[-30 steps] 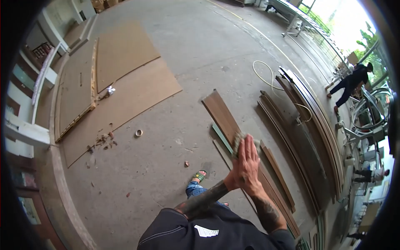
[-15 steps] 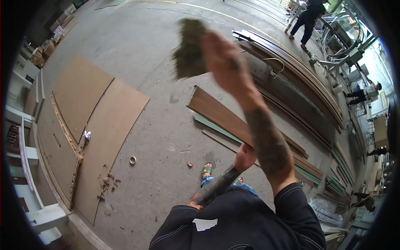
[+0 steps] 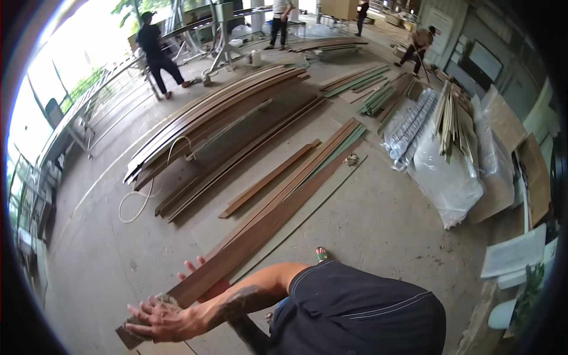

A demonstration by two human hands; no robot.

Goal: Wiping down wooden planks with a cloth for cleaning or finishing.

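A long brown wood-look plank (image 3: 251, 239) runs diagonally from near me toward the far right. My left hand (image 3: 214, 290) grips it close to its near end, with fingertips showing past one edge and the palm side past the other. My right hand (image 3: 168, 322) lies over the plank's near end with its fingers spread on a shaggy olive-brown cloth (image 3: 164, 300). Most of that cloth is hidden under the hand. Beside the held plank lie narrower brown and green strips (image 3: 334, 155).
Stacked long brown profiles (image 3: 236, 97) lie ahead on the concrete floor, a loose pale cord (image 3: 139, 214) by their near end. Plastic-wrapped bundles (image 3: 441, 177) stand to the right. One person (image 3: 157, 56) works far left, another (image 3: 417, 46) far right, others between.
My view has swung to the right along the planks. The right hand, raised with the shaggy cloth before, has come down onto the plank's near end. My left hand still holds the plank.
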